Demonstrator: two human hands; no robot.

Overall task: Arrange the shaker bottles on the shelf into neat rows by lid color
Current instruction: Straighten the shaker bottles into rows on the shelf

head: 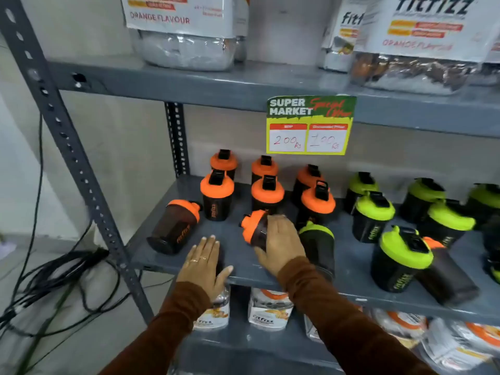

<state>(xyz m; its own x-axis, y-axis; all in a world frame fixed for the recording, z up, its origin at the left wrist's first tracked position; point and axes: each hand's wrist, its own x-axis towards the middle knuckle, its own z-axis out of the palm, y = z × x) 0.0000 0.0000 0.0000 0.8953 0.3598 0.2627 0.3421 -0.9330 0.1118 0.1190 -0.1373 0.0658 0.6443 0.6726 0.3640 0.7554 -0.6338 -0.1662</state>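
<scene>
Black shaker bottles stand on the grey middle shelf [238, 266]. Several orange-lid bottles [217, 194] are grouped at the left and several green-lid bottles [373, 216] at the right. One orange-lid bottle [176, 226] leans tilted at the far left. My right hand [281, 243] grips a tilted orange-lid bottle [251, 226] near the shelf's front middle. Just right of that hand stands a green-lid bottle [318, 246]. My left hand [204, 263] rests flat and open on the shelf's front edge, holding nothing. At the front right an orange-lid bottle [446, 277] lies behind a green-lid one [401, 258].
A yellow and green price sign [309, 125] hangs from the upper shelf [189, 79], which carries powder pouches [184, 25]. More pouches [269, 311] fill the shelf below. The perforated steel upright [78, 163] stands at the left, with black cables [54, 274] on the floor beside it.
</scene>
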